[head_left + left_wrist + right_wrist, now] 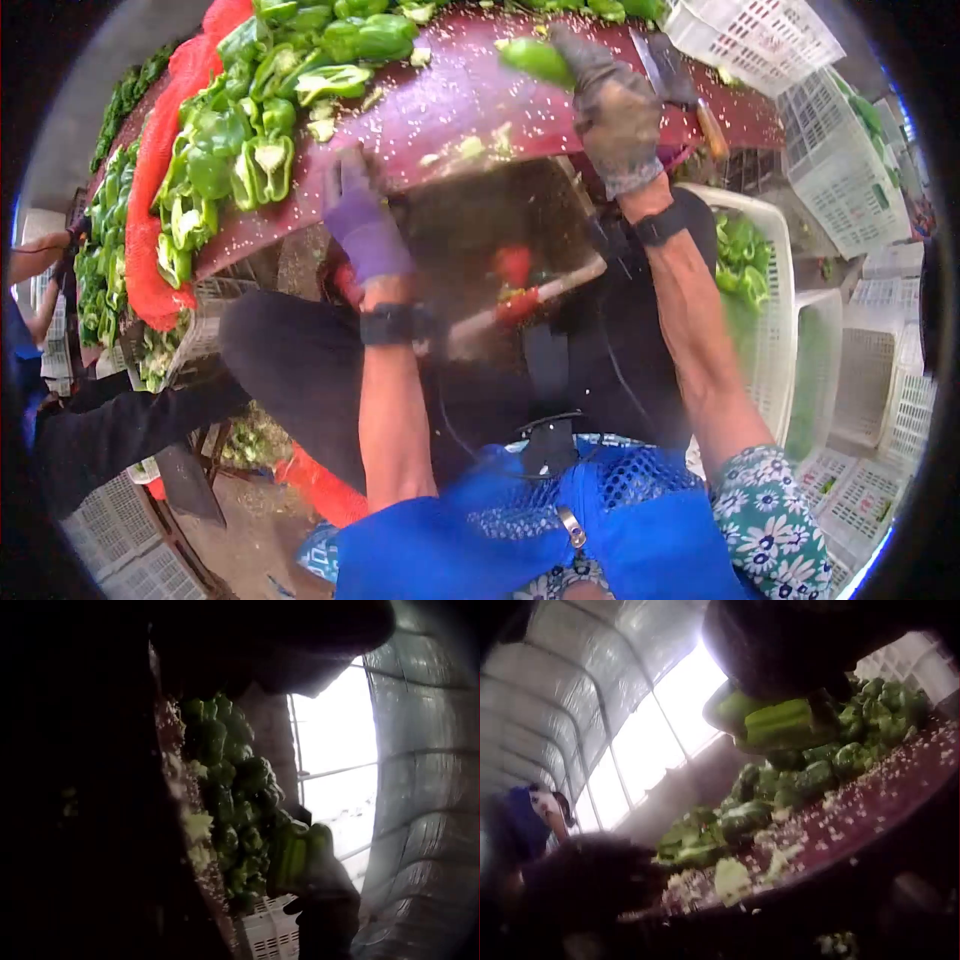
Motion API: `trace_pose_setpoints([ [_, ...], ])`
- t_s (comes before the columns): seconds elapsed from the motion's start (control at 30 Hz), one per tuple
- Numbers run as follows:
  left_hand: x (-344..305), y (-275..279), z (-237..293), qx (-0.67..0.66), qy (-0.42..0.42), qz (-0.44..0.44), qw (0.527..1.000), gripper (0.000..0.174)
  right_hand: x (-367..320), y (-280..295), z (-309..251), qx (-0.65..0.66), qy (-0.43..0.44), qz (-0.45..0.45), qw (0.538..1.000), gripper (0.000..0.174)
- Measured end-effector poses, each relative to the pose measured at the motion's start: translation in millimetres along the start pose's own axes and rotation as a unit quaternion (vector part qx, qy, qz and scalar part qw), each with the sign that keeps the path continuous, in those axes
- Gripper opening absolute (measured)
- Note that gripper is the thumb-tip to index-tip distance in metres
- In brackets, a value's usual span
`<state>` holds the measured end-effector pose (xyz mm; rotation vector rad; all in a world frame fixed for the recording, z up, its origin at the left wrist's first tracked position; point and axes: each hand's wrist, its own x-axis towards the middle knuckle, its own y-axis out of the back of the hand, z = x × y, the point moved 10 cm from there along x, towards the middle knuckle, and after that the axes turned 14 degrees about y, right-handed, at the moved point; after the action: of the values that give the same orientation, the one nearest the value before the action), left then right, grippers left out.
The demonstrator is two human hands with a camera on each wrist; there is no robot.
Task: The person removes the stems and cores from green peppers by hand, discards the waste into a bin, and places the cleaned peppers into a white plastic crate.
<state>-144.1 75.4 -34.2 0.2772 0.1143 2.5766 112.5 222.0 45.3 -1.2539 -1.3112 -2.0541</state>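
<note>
My right hand, in a dark grey glove, grips a green bell pepper above the red tabletop. In the right wrist view the pepper shows a pale, ribbed opening below the dark glove. My left hand, in a purple glove and blurred, is at the table's near edge with its fingers extended and no pepper in them. Left of that hand lie cut pepper halves, part of a long heap. White seeds and pale core scraps are scattered between the hands.
A knife with a wooden handle lies right of my right hand. Below the table edge, a dark tray sits by my lap. White crates stand at the right, one with green pieces. Another person's arm shows far left.
</note>
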Motion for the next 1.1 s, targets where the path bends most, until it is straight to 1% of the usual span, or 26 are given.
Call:
trace_pose_setpoints([
  [0.03,3,-15,3,0.015,0.037,-0.038,0.998,0.032,1,-3,-2,0.007,-0.017,-0.04,0.999,0.022],
  [0.07,5,-33,0,0.027,0.073,-0.076,0.994,0.03,-7,-2,-6,0.005,-0.024,-0.048,0.999,0.022],
  [0.13,-1,-86,17,0.165,-0.093,-0.159,0.969,0.028,-21,-7,-38,-0.132,0.11,-0.078,0.982,0.009],
  [0.17,-11,-109,18,0.193,-0.142,-0.173,0.956,0.028,-47,-24,1,-0.239,-0.003,-0.191,0.952,0.01],
  [0.2,-38,-128,33,0.255,-0.259,-0.226,0.904,0.027,-44,-2,20,-0.126,-0.044,-0.172,0.976,0.009],
  [0.23,-71,-143,41,0.314,-0.371,-0.28,0.828,0.027,-37,37,20,-0.127,-0.039,-0.14,0.981,0.009],
  [0.27,-80,-143,47,0.316,-0.371,-0.277,0.828,0.027,-37,65,34,-0.132,-0.058,-0.158,0.977,0.023],
  [0.3,-83,-138,45,0.264,-0.291,-0.328,0.859,0.028,-54,88,66,-0.164,-0.18,-0.263,0.934,0.046],
  [0.33,-77,-129,39,0.212,-0.21,-0.369,0.881,0.033,-68,119,88,-0.016,-0.282,-0.224,0.933,0.038],
  [0.37,-73,-101,63,0.207,-0.359,-0.252,0.875,0.028,-73,151,89,-0.087,-0.341,-0.223,0.909,0.049],
  [0.4,-60,-81,66,0.224,-0.361,-0.238,0.874,0.028,-94,168,100,-0.007,-0.327,-0.193,0.925,0.053],
  [0.43,-20,-39,65,0.225,-0.243,-0.126,0.935,0.027,-117,181,113,-0.123,-0.269,-0.311,0.903,0.058],
  [0.47,11,8,54,0.212,-0.119,-0.009,0.97,0.027,-122,187,105,-0.129,-0.152,-0.344,0.918,0.057],
  [0.5,33,48,46,0.235,-0.052,0.093,0.966,0.03,-157,195,121,-0.105,-0.258,-0.386,0.88,0.054],
  [0.53,51,87,36,0.249,0.016,0.192,0.949,0.034,-167,202,119,-0.101,-0.237,-0.378,0.889,0.052],
  [0.6,76,122,14,0.288,0.035,0.243,0.926,0.038,-176,203,124,0.028,-0.388,-0.278,0.878,0.059],
  [0.67,83,133,4,0.326,0.053,0.284,0.9,0.043,-115,163,88,0.067,-0.359,-0.274,0.89,0.05],
  [0.7,88,121,0,0.383,0.064,0.248,0.888,0.044,-73,138,59,0.104,-0.33,-0.273,0.898,0.044],
  [0.77,96,110,-15,0.438,0.051,0.211,0.872,0.044,-22,87,4,0.339,-0.418,-0.161,0.827,0.04],
  [0.83,93,102,-21,0.401,0.04,0.174,0.899,0.043,27,29,-53,0.385,-0.26,-0.215,0.859,0.038],
  [0.87,92,92,-26,0.363,0.028,0.133,0.922,0.042,61,3,-92,0.258,-0.026,-0.271,0.927,0.038],
  [0.9,90,84,-27,0.343,-0.018,0.113,0.932,0.038,61,-38,-109,0.327,-0.026,-0.282,0.901,0.04],
  [0.97,80,67,-19,0.284,-0.073,0.077,0.953,0.036,80,-84,-136,0.324,0.058,-0.166,0.93,0.045],
  [1.0,70,56,-8,0.227,-0.129,0.043,0.964,0.033,84,-111,-139,0.332,0.054,-0.155,0.929,0.049],
  [1.07,59,43,0,0.208,-0.106,0.025,0.972,0.03,83,-135,-148,0.336,0.049,-0.144,0.929,0.054],
  [1.1,55,39,0,0.231,-0.114,0.041,0.965,0.032,70,-158,-140,0.356,-0.053,-0.211,0.909,0.059],
])
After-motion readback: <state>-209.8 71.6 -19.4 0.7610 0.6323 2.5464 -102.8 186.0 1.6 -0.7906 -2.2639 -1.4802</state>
